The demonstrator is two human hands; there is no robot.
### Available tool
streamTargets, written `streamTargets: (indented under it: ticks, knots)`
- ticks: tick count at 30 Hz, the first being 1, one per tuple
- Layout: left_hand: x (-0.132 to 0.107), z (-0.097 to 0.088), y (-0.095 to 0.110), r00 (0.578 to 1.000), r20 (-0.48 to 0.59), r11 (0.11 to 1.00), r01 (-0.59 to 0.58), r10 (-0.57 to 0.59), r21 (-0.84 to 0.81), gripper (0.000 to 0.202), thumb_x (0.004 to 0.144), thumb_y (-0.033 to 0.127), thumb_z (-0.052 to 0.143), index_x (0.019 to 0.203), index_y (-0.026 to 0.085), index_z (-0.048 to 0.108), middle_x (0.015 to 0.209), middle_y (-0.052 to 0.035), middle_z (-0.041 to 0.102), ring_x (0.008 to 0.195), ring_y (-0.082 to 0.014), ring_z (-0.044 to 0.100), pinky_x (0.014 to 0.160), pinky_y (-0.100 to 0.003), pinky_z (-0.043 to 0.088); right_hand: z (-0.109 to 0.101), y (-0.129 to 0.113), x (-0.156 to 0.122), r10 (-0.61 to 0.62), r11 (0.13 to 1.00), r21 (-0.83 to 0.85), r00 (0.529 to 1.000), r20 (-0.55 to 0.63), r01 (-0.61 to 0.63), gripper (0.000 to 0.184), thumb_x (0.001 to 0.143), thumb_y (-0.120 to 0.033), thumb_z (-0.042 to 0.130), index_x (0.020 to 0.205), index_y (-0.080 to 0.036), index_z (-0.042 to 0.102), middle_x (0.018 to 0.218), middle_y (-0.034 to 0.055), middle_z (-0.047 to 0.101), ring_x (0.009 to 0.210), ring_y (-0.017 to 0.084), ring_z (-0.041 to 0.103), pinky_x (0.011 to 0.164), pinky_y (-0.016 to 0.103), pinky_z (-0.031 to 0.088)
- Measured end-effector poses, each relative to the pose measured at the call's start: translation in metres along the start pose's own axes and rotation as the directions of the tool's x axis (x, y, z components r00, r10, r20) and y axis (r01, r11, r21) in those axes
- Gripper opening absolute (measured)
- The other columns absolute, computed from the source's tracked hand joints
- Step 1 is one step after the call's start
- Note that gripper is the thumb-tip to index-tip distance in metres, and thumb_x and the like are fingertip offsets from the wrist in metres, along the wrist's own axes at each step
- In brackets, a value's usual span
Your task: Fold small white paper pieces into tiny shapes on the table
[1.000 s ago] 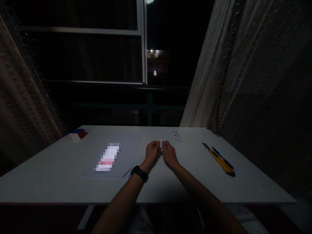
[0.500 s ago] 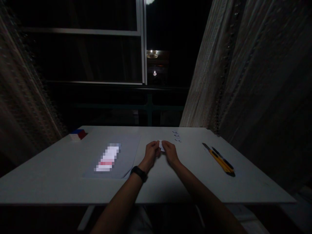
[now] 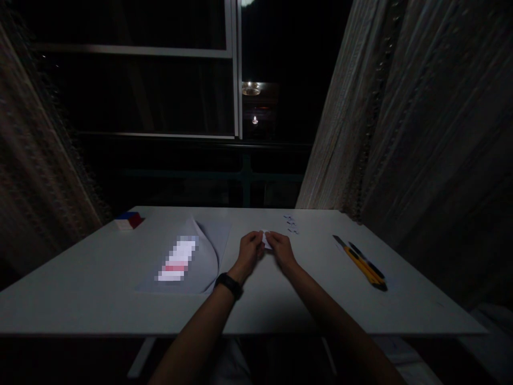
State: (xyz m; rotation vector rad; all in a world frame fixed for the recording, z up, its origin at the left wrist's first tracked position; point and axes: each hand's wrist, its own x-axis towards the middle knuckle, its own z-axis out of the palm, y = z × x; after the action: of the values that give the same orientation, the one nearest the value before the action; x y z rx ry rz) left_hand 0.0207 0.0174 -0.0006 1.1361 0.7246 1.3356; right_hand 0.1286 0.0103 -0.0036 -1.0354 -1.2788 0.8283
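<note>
Over the middle of the white table, a small piece of white paper [image 3: 266, 242] is pinched between both my hands. My left hand [image 3: 250, 250], with a dark band on its wrist, grips its left side; my right hand [image 3: 281, 248] closes on its right side. The fingers hide much of the paper. Just beyond my right hand lie several small paper pieces with dark marks [image 3: 291, 224] in a short row. To the left, sheets of white paper [image 3: 206, 256] lie with the top one's right edge curled up. A lit, blurred-out rectangle [image 3: 178, 259] rests on them.
A twisty puzzle cube [image 3: 127, 220] sits at the table's far left. On the right lie a yellow utility knife [image 3: 363, 266] and a dark pen [image 3: 365, 258], side by side. Curtains [image 3: 332, 107] hang on both sides of a dark window beyond the white table [image 3: 272, 315].
The top sheet on the left has lifted and curled up along its right side. My hands stay almost in place on the small paper.
</note>
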Motion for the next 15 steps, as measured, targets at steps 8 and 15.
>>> streamTargets:
  ticks: [8, 15]
  knots:
    - [0.003, -0.002, -0.007, 0.999, -0.019, 0.997, -0.029, 0.03, 0.074, 0.036, 0.065, 0.049, 0.064, 0.06, 0.014, 0.055, 0.044, 0.0053, 0.042, 0.038, -0.0049, 0.035, 0.038, -0.018, 0.023, 0.001, -0.012, -0.003, 0.326, 0.894, 0.304, 0.943, 0.065, -0.33, 0.032, 0.054, -0.043, 0.071, 0.071, -0.015, 0.066, 0.062, 0.0006, 0.06, 0.059, 0.013, 0.053, 0.058, 0.029, 0.046]
    - [0.003, -0.002, -0.007, 0.999, -0.045, 0.998, 0.004, -0.002, 0.061, 0.038, 0.065, 0.05, 0.064, 0.06, 0.014, 0.054, 0.042, 0.0054, 0.041, 0.036, -0.0046, 0.033, 0.036, -0.018, 0.022, 0.0, -0.009, 0.0, 0.18, 0.977, 0.113, 0.983, 0.032, -0.182, 0.048, 0.063, -0.062, 0.057, 0.057, -0.014, 0.059, 0.05, 0.0003, 0.054, 0.047, 0.011, 0.045, 0.047, 0.024, 0.035]
